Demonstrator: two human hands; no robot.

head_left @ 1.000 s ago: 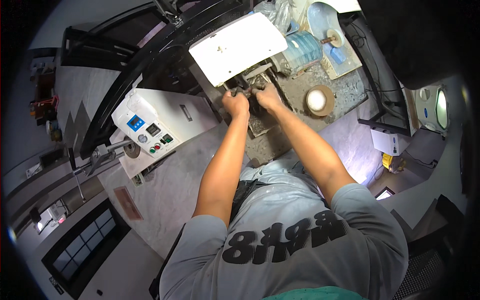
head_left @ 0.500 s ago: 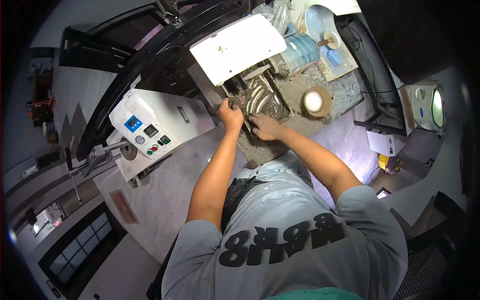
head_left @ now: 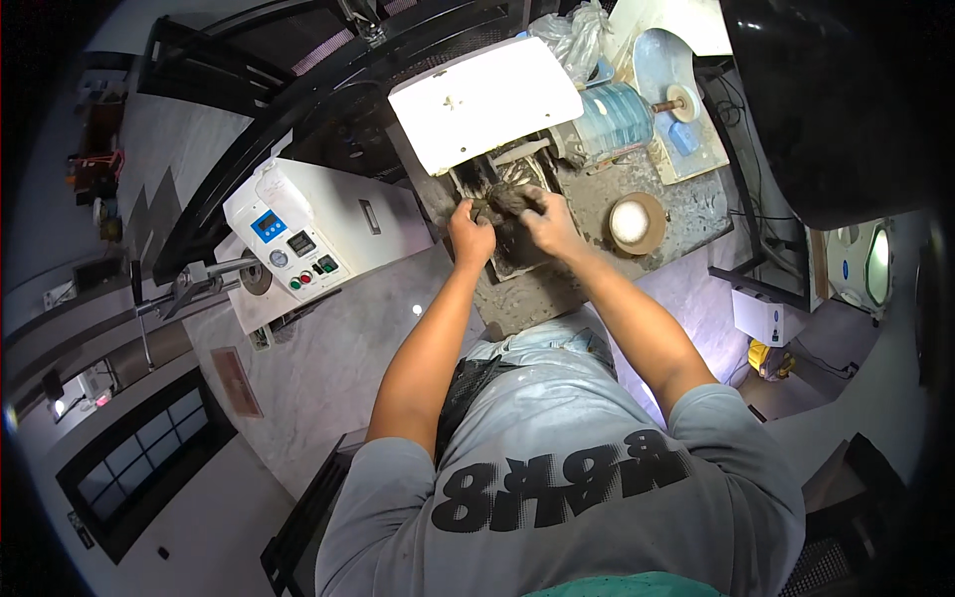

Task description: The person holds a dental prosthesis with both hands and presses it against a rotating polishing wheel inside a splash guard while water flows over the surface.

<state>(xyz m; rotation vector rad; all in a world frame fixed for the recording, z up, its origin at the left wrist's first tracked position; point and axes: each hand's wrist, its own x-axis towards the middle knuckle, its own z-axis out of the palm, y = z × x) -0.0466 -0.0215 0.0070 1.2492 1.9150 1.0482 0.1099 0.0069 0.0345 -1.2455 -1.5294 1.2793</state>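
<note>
Both my hands work in a mud-caked trough [head_left: 519, 261] below a white machine hood [head_left: 487, 104]. My left hand [head_left: 472, 237] is closed, thumb and fingers pinched at the left side of a dark, muddy lump [head_left: 509, 199]. My right hand [head_left: 553, 227] grips from the other side, its fingers bent against the lump. Whether the lump is a loose piece or part of the machine I cannot tell. Anything smaller between the fingertips is hidden. Grey sludge coats the trough and the bench [head_left: 587, 199] around it.
Right of my right hand stands a tan bowl [head_left: 652, 239] with white contents. Behind it are a blue-green ribbed cylinder [head_left: 615, 121], a white wheel on a spindle [head_left: 682, 103] and a blue block [head_left: 683, 136]. A white cabinet with buttons [head_left: 328, 214] is on the left.
My right hand has lifted from the near part of the trough, up and right, to the dark lump. The pale streaked sludge in the trough is now mostly out of sight. My left hand stays close by.
</note>
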